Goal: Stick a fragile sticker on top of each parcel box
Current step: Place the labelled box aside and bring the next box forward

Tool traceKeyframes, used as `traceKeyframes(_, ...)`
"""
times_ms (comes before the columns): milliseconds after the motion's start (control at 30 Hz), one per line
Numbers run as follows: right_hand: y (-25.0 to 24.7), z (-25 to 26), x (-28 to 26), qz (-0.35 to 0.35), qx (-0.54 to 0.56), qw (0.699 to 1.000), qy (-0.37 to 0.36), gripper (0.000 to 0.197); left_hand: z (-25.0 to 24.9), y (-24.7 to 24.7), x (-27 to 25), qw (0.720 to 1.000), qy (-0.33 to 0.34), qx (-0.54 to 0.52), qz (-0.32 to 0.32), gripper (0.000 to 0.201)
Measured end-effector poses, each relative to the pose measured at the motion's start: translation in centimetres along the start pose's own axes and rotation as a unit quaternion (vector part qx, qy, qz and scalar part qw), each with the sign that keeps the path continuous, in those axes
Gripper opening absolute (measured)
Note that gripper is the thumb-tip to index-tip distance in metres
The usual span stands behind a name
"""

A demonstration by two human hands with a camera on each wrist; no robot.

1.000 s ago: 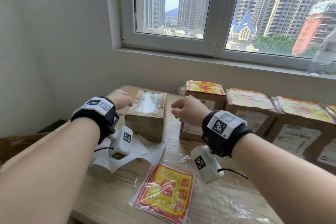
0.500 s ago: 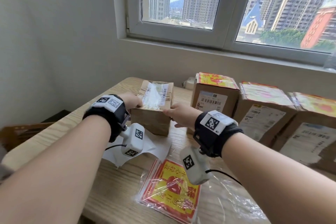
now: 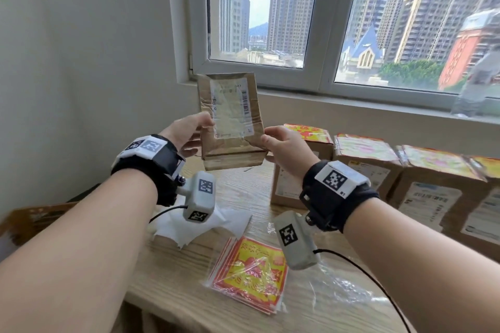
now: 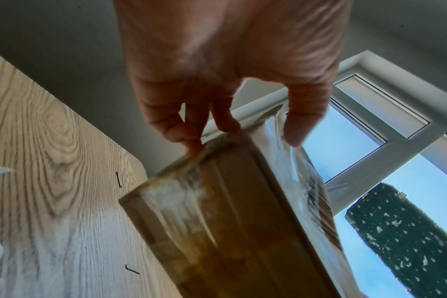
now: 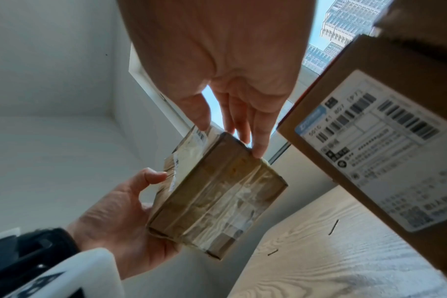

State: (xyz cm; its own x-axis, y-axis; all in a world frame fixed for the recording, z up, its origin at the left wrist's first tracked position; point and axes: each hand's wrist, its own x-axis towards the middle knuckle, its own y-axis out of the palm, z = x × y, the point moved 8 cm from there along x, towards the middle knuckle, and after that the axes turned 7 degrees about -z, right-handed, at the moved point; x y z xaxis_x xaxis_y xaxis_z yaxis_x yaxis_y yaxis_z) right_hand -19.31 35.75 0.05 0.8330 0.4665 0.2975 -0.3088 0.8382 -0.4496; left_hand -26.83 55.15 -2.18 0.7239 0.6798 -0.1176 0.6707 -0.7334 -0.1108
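Observation:
A small brown parcel box wrapped in clear tape is held in the air above the table, tilted so its white shipping label faces me. My left hand grips its left side, thumb on the label face and fingers behind. My right hand grips its lower right edge, thumb in front and fingers behind. The box carries no red and yellow sticker. A pack of red and yellow fragile stickers lies in clear plastic near the table's front edge.
Several parcel boxes with red and yellow stickers on top stand in a row along the right, under the window. White backing paper lies on the wooden table. A wall is close on the left.
Both hands have taken the small box off the table, lifted it and tipped it upright so its labelled top faces me. The head view has risen with it.

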Motion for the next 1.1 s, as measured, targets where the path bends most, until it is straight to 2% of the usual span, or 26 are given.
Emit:
traceKeyframes(133, -3.6, 0.4, -2.0, -0.040, 0.027, 0.999, 0.005, 0.029, -0.8, 1.4, -2.3, 0.999, 0.020, -0.017, 0.032, 0.030)
traceKeyframes(200, -5.3, 0.3, -3.1, -0.060, 0.034, 0.998, 0.009, 0.023, -1.3, 2.0, -3.5, 0.998, 0.047, -0.040, 0.022, 0.039)
traceKeyframes(267, -6.9, 0.2, -4.3, -0.078, 0.041, 0.996, 0.010, 0.022, -1.8, 2.6, -4.7, 0.995, 0.071, -0.065, 0.009, 0.057)
traceKeyframes(367, -9.1, 0.2, -6.1, -0.089, 0.041, 0.995, 0.015, 0.033, -2.7, 4.6, -7.2, 0.993, 0.102, -0.051, 0.042, 0.077)
traceKeyframes(400, -9.8, 0.3, -6.7, -0.086, 0.045, 0.995, 0.020, 0.040, -2.9, 5.4, -8.2, 0.992, 0.105, -0.046, 0.057, 0.078)
traceKeyframes(500, -12.0, -0.1, -8.1, -0.075, 0.075, 0.993, 0.047, 0.065, -3.9, 7.9, -10.7, 0.987, 0.125, -0.049, 0.085, 0.061)
traceKeyframes(567, -13.6, -0.7, -9.1, -0.076, 0.107, 0.989, 0.071, 0.074, -4.5, 10.0, -12.2, 0.983, 0.135, -0.041, 0.116, 0.069)
traceKeyframes(667, -17.0, -1.6, -10.7, -0.095, 0.144, 0.980, 0.096, 0.073, -4.9, 13.8, -14.6, 0.975, 0.142, -0.010, 0.169, 0.086)
traceKeyframes(767, -20.4, -3.1, -12.4, -0.112, 0.169, 0.972, 0.120, 0.078, -4.9, 18.0, -16.3, 0.964, 0.149, 0.021, 0.218, 0.090)
traceKeyframes(833, -22.2, -4.4, -13.4, -0.122, 0.166, 0.969, 0.136, 0.085, -4.6, 20.5, -17.1, 0.956, 0.152, 0.048, 0.246, 0.087)
traceKeyframes(933, -25.1, -6.9, -14.4, -0.157, 0.147, 0.965, 0.150, 0.085, -3.5, 24.6, -18.1, 0.943, 0.148, 0.092, 0.285, 0.080)
traceKeyframes(1100, -28.5, -11.0, -15.6, -0.203, 0.095, 0.959, 0.175, 0.067, -1.9, 30.2, -19.1, 0.923, 0.149, 0.137, 0.328, 0.056)
